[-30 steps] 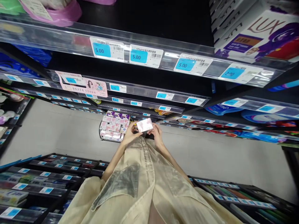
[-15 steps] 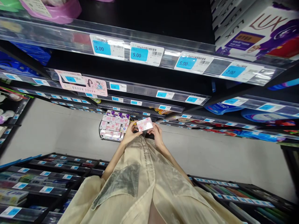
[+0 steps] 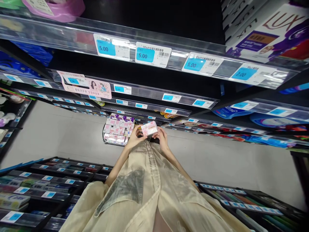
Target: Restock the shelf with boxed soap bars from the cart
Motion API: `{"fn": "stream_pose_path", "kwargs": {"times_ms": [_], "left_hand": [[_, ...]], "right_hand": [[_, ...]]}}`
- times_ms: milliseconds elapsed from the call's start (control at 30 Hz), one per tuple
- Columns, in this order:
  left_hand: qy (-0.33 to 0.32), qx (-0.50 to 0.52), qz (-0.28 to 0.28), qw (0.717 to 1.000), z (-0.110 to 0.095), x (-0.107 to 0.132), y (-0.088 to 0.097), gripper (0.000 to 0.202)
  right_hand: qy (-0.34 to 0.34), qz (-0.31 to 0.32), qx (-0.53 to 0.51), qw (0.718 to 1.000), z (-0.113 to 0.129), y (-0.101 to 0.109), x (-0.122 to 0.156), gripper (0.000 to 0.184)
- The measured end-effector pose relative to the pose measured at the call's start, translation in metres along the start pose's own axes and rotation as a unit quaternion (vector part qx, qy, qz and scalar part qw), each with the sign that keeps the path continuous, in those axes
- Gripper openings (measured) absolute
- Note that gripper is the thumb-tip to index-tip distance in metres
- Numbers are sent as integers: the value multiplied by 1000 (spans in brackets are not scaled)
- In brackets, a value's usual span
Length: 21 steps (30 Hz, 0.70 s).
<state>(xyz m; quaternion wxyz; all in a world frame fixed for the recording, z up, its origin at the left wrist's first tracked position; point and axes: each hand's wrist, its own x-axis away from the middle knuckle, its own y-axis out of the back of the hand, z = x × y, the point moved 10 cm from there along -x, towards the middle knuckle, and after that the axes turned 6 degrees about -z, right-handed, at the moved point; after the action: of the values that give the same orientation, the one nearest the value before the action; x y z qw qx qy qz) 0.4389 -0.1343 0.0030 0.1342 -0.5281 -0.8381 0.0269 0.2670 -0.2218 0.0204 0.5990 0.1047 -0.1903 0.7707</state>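
Left hand and right hand grasp one pink-and-white box. Four nearest price labels read 5.00 thrice, 2.00 once; shelved cartons read LUX.

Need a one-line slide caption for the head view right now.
Both hands hold a small pink-and-white box in front of price-tagged shelves, with more boxes stacked to the left.

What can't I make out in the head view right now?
All in the head view:
- Print on the pink-and-white box between the hands: too small to read.
- That box's underside: turned away from the camera.
- Whatever lies beneath the top boxes beside the left hand: covered by those boxes.
- Far side of the pink dish: cut off by the top edge.
- Right end of the large LUX box: cut off by the right edge.
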Motion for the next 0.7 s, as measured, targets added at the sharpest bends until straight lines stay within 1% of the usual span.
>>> {"fn": "stream_pose_path", "kwargs": {"times_ms": [167,367,533,600,633,700], "left_hand": [[7,-4,9,1000,0,0,-1,83],[12,-6,4,1000,-3,1,-2,83],[-12,-25,4,1000,-10,0,-3,78],[-24,-40,16,999,-16,2,-5,80],[-25,-49,30,998,-19,3,-7,84],[-18,-61,76,995,-23,8,-15,94]], "right_hand": [[-1,-2,1,1000,-1,1,0,45],[-3,0,8,1000,-1,0,0,46],[6,12,21,1000,1,-1,0,54],[20,26,22,999,6,-4,2,55],[32,36,25,999,10,-6,4,54],[64,61,40,995,20,-12,8,48]]}}
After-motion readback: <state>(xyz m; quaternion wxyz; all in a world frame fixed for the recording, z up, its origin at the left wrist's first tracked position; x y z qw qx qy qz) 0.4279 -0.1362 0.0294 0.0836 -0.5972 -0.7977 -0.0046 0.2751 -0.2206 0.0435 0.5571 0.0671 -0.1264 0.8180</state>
